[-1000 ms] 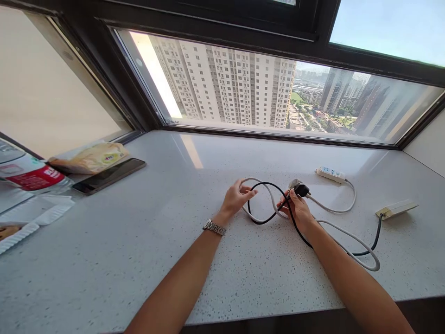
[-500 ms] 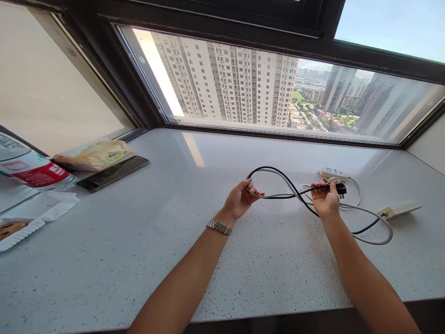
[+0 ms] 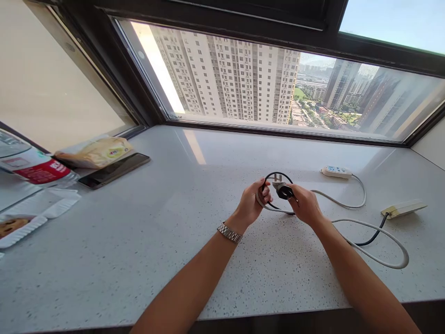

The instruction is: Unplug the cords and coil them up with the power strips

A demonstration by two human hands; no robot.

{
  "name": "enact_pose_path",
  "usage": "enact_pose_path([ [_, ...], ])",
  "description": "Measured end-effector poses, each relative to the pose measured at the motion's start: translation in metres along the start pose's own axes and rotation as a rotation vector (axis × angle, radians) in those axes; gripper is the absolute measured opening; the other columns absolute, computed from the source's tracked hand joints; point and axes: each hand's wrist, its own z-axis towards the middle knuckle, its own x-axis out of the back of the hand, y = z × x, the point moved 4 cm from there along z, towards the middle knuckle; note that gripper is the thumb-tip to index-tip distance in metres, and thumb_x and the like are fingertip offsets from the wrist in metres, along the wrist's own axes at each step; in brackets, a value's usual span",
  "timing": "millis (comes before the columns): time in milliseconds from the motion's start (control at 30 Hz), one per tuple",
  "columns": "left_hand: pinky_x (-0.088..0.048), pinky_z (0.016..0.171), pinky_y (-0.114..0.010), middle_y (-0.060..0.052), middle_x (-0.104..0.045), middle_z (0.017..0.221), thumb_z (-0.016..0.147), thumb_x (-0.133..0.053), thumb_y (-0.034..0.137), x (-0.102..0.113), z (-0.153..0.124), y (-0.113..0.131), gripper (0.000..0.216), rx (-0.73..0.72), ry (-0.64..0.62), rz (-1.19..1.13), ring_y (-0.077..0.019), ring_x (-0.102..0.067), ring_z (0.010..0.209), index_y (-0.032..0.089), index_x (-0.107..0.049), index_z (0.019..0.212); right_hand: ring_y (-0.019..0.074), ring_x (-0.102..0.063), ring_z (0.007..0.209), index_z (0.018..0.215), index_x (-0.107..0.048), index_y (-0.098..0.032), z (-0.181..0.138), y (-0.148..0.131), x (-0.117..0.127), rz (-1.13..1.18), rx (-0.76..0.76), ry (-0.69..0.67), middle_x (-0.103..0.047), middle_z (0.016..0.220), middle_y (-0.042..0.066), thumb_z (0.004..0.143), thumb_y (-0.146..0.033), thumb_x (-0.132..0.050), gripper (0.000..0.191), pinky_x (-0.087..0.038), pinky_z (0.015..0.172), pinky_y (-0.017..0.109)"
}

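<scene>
Both hands meet above the middle of the pale speckled sill [image 3: 174, 241]. My left hand [image 3: 253, 204], a metal watch on its wrist, is closed round a small loop of a black cord [image 3: 368, 239] and a grey cord [image 3: 382, 262]. My right hand [image 3: 306, 204] pinches the two plugs [image 3: 282, 190], one grey and one black, right beside the left hand. The grey cord runs right along the sill to a white power strip [image 3: 336, 171]. The black cord leads to a flat beige device [image 3: 403, 208].
At the left lie a dark phone [image 3: 114, 170], a yellow snack packet [image 3: 95, 152], a plastic bottle with a red label [image 3: 34, 169] and a white tray with a cookie [image 3: 21, 225]. A window [image 3: 264, 83] rises behind the sill; its front edge is near me.
The hands were apart with the cords stretched between them; now my right hand has come back left with the plugs and the cords form a small loop held by both hands.
</scene>
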Motion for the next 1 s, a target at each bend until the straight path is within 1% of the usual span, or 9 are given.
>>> enact_pose_path([
  [167,-0.039,0.047,-0.022,0.004,-0.048,0.047,0.074,-0.066,0.049,-0.006,-0.012,0.015,0.036,-0.344,0.066,0.346,-0.0078,-0.043,0.041,0.013,-0.066,0.075,0.0168,-0.061,0.069,0.111,-0.057,-0.023,0.004,-0.013,-0.003,-0.238,-0.147,-0.223,-0.066,0.100,0.007,0.095,-0.027,-0.042,0.023,-0.031,0.052,0.023],
  [267,-0.040,0.050,-0.023,0.002,-0.053,0.046,0.077,-0.063,0.047,-0.017,-0.025,0.017,0.033,-0.479,0.042,0.655,-0.0100,-0.048,0.043,0.015,-0.067,0.068,0.0168,-0.061,0.066,0.102,-0.061,-0.023,0.002,-0.017,-0.007,-0.251,-0.235,-0.223,-0.067,0.092,0.007,0.095,-0.028,-0.043,0.020,-0.030,0.051,0.024],
  [367,-0.039,0.053,-0.023,0.000,-0.057,0.048,0.078,-0.062,0.047,-0.029,-0.037,0.005,0.033,-0.504,-0.050,0.807,-0.0104,-0.048,0.045,0.017,-0.068,0.068,0.0175,-0.059,0.061,0.090,-0.064,-0.022,0.001,-0.013,-0.009,-0.177,-0.358,-0.120,-0.067,0.080,0.008,0.091,-0.023,-0.045,0.019,-0.028,0.050,0.025],
  [500,-0.036,0.049,-0.023,0.001,-0.051,0.044,0.079,-0.056,0.059,-0.032,-0.040,-0.024,0.045,-0.359,-0.107,0.647,-0.0096,-0.043,0.041,0.016,-0.068,0.070,0.0175,-0.057,0.061,0.084,-0.066,-0.021,-0.003,-0.005,-0.005,0.226,-0.451,0.119,-0.066,0.070,0.004,0.084,-0.025,-0.048,0.019,-0.035,0.053,0.025],
  [600,-0.031,0.041,-0.022,0.002,-0.046,0.040,0.075,-0.051,0.070,-0.029,-0.035,-0.045,0.057,-0.132,-0.145,0.404,-0.0079,-0.039,0.036,0.015,-0.061,0.060,0.0186,-0.060,0.075,0.098,-0.067,-0.019,-0.006,-0.005,-0.005,0.653,-0.418,0.208,-0.069,0.086,0.003,0.079,-0.026,-0.052,0.025,-0.045,0.066,0.027],
  [700,-0.023,0.032,-0.020,0.006,-0.045,0.046,0.071,-0.054,0.071,-0.022,-0.030,-0.053,0.055,0.013,-0.048,0.221,-0.0049,-0.032,0.029,0.017,-0.052,0.065,0.0202,-0.060,0.096,0.109,-0.064,-0.019,-0.008,-0.010,-0.005,0.898,-0.352,0.206,-0.067,0.104,0.004,0.075,-0.021,-0.051,0.037,-0.045,0.084,0.031],
  [833,-0.035,0.035,-0.019,0.006,-0.053,0.064,0.064,-0.076,0.050,-0.014,-0.023,-0.049,0.044,-0.066,0.105,0.234,-0.0072,-0.048,0.042,0.020,-0.052,0.086,0.0200,-0.058,0.101,0.112,-0.065,-0.022,-0.011,-0.018,-0.003,0.961,-0.239,0.180,-0.064,0.108,0.004,0.081,-0.022,-0.044,0.038,-0.044,0.090,0.033],
  [933,-0.051,0.061,-0.024,-0.001,-0.062,0.079,0.062,-0.079,0.036,-0.014,-0.018,-0.042,0.038,-0.230,0.054,0.305,-0.0153,-0.062,0.072,0.019,-0.058,0.088,0.0208,-0.057,0.103,0.099,-0.071,-0.021,-0.013,-0.027,-0.003,0.942,-0.139,0.157,-0.061,0.107,0.006,0.088,-0.027,-0.036,0.037,-0.045,0.090,0.035],
  [1000,-0.051,0.074,-0.028,-0.003,-0.064,0.084,0.066,-0.076,0.032,-0.014,-0.017,-0.035,0.031,-0.339,0.047,0.345,-0.0182,-0.063,0.081,0.020,-0.060,0.090,0.0217,-0.055,0.106,0.093,-0.071,-0.021,-0.015,-0.032,-0.003,0.888,-0.127,0.193,-0.060,0.107,0.008,0.092,-0.032,-0.033,0.040,-0.044,0.092,0.037],
])
